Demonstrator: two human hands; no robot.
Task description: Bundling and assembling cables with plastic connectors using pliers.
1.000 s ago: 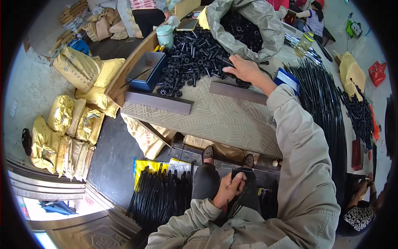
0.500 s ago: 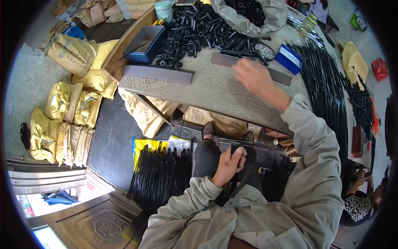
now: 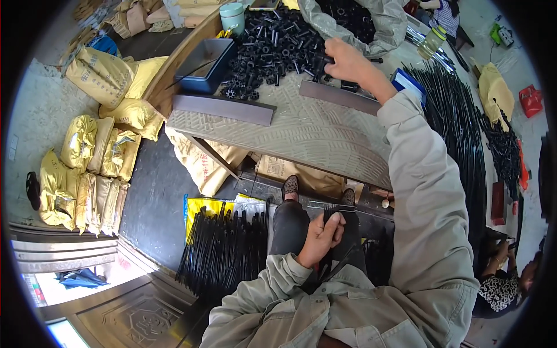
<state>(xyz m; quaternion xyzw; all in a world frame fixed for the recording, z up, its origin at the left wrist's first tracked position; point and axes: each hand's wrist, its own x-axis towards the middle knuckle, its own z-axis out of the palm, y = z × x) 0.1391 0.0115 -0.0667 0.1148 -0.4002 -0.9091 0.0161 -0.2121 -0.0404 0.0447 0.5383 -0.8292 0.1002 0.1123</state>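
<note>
My left hand point(image 3: 321, 236) is closed around a bundle of thin black rods point(image 3: 329, 210), held upright above my lap. Their lower ends are partly hidden by the hand and dark against my clothes. Stretched out over the table, my right hand point(image 3: 352, 62) is at the right edge of a heap of small black plastic parts point(image 3: 278, 43). Its thumb and fingers curl round a small black part point(image 3: 329, 60), only partly visible. Below the wrist, a flat grey metal strip point(image 3: 339, 97) lies on the patterned tabletop point(image 3: 313, 130).
A second metal strip point(image 3: 223, 109), a blue bin point(image 3: 203, 66) and a mint cup point(image 3: 232, 17) are at left. An open sack point(image 3: 386, 35) stands behind. Long black rods point(image 3: 449, 110) and a blue box point(image 3: 409, 84) lie right. More rods point(image 3: 223, 249) stand beside my leg; yellow sacks point(image 3: 81, 142) line the floor.
My right hand has moved from above the right metal strip, further back and slightly left, to the heap of black parts. The left hand stays on the rods, whose upper ends now show more.
</note>
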